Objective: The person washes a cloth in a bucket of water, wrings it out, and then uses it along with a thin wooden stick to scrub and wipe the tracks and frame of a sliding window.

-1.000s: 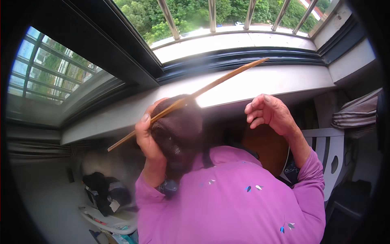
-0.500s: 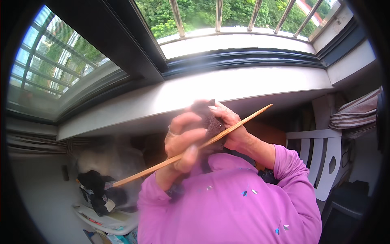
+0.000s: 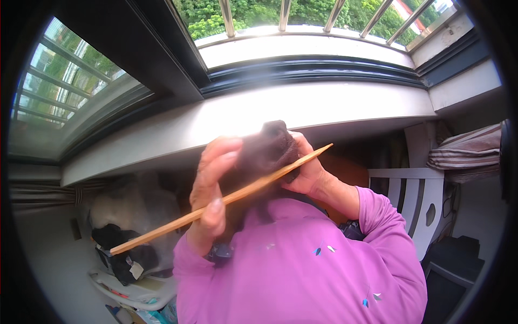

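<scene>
Holding the wooden stick (image 3: 251,188) slantwise across the chest, the left hand (image 3: 200,194) closes on it between thumb and fingers, the fingers raised beyond the stick, bent and a little spread. The right hand (image 3: 312,175) lies behind the stick's pointed end, curled around the side of a dark brown fabric piece (image 3: 272,144); the fabric hides most of its fingers, so I cannot tell exactly how they close. The fabric piece sits bunched just beyond the middle of the stick, between both hands, and the stick passes in front of its lower edge; whether the two touch is not clear.

Below the stick spreads the person's purple top (image 3: 302,259), dotted with small leaf-like marks. Behind the stick's blunt end lies a dark bundle (image 3: 108,236), with a cloudy plastic bag (image 3: 132,208) next to it. Right of the stick's pointed end stands a white slatted chair (image 3: 435,194), and past that hangs a striped curtain (image 3: 467,148). Beyond the stick runs a pale windowsill (image 3: 334,102), then a dark window frame (image 3: 324,73). Farthest from the stick, upright metal bars (image 3: 284,13) cross a view of green trees (image 3: 253,15).
</scene>
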### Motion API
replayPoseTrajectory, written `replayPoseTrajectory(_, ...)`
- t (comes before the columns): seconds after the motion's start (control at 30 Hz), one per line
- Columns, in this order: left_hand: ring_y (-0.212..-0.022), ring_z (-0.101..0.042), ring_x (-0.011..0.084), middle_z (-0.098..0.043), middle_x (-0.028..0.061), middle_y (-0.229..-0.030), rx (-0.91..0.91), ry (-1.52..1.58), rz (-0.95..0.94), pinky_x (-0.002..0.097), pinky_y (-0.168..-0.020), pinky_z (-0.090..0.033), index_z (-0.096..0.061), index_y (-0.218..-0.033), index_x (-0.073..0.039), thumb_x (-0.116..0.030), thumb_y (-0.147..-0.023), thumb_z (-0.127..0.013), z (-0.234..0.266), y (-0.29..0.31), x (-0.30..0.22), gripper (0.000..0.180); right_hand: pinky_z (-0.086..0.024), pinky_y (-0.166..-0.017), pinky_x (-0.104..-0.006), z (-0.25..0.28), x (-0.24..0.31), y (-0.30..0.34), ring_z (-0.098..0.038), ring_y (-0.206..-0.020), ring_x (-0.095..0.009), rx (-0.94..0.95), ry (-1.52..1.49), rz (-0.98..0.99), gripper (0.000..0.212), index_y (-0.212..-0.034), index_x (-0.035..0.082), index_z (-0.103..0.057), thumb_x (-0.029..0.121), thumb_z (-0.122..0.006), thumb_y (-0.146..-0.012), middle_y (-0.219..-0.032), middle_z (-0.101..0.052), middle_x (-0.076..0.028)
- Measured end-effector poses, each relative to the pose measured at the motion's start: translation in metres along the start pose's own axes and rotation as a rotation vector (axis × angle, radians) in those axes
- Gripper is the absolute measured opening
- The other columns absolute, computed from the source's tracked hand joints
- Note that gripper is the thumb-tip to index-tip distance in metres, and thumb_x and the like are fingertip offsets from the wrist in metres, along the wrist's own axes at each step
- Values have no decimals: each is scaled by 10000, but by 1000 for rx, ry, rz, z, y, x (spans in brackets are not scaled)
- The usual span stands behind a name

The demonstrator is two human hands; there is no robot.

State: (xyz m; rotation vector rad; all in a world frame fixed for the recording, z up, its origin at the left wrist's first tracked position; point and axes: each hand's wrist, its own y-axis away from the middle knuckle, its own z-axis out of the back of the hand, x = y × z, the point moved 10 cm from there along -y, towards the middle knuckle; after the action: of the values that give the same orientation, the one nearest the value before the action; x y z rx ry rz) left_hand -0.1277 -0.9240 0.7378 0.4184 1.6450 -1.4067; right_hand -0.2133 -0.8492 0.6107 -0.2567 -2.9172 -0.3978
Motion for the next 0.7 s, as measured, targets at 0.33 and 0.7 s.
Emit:
replayPoseTrajectory(0.33, -601, -410, 161, -391, 7, -627, -396, 394, -111, 377, -712, -376, -469, -949, -62, -129, -876, -441, 51, -36, -66, 104, -364, -1019, -501, -12, 137, 79, -486, -1151, -408, 309, -112, 491, 542, -1239, 4, -469, 409, -376, -891, -1241, -489, -266)
replayPoseTrajectory(0.7, -440, -258, 78, -307, -11, -523, 461, 697, 282, 268, -489, -238, -416, -818, -48, -102, -869, -439, -127, -59, 9, 77, -487, -894, -366, 122, 56, 262, -611, -959, -251, -194, -181, 932, 390, -1098, -8, -565, 289, -462, -865, -1037, -622, -168)
